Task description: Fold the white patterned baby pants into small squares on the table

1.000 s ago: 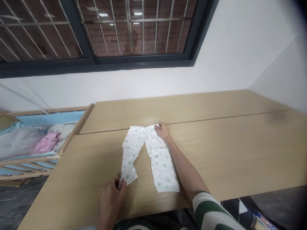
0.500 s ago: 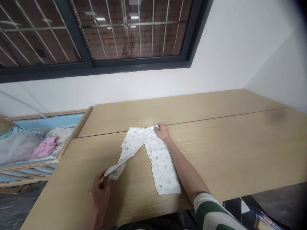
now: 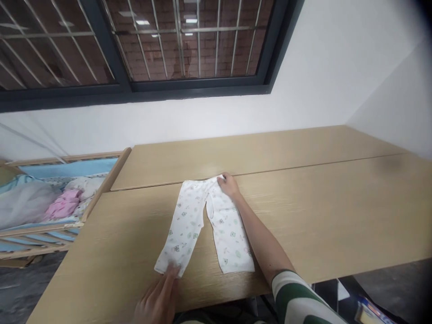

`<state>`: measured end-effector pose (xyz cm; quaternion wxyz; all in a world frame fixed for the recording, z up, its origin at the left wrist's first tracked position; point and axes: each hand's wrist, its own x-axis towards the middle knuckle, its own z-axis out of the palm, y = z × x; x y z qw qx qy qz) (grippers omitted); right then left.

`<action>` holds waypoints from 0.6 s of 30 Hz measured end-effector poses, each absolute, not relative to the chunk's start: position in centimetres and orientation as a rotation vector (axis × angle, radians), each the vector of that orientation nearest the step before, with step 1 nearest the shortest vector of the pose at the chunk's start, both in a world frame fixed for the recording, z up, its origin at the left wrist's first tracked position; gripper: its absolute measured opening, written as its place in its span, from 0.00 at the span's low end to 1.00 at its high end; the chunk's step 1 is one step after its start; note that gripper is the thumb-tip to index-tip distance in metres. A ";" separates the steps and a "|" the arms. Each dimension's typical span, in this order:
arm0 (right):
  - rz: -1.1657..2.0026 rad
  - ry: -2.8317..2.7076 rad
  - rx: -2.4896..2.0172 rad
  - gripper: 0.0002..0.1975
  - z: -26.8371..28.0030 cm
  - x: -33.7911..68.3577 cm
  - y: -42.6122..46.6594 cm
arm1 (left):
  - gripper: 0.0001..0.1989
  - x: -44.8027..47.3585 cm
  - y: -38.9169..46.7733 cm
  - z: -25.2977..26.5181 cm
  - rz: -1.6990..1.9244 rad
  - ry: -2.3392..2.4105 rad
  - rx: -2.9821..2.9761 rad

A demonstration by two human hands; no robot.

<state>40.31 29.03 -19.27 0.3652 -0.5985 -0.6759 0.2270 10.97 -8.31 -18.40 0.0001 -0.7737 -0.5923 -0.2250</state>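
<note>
On wooden table point(image 3: 320, 207) beside crib point(image 3: 108, 181), pants point(image 3: 189, 216).

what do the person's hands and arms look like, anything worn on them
The left hand and right hand are ungloved. The right sleeve is short, white with broad dark green stripes, leaving the right forearm uncovered. No left sleeve shows.

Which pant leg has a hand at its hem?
The left pant leg: the left hand touches it at the hem; the right pant leg has an untouched hem.
</note>
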 end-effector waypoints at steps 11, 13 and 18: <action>0.592 -1.675 -1.381 0.13 -19.9 40.6 30.5 | 0.07 21.7 -2.3 -11.8 -0.856 -1.633 -2.930; 0.579 -1.688 -1.364 0.13 -19.9 40.7 30.3 | 0.06 24.7 -1.7 -12.0 -0.695 -1.528 -3.167; 0.557 -1.713 -1.347 0.13 -19.6 40.8 29.9 | 0.13 29.5 -1.2 -14.0 -0.234 -1.476 -3.319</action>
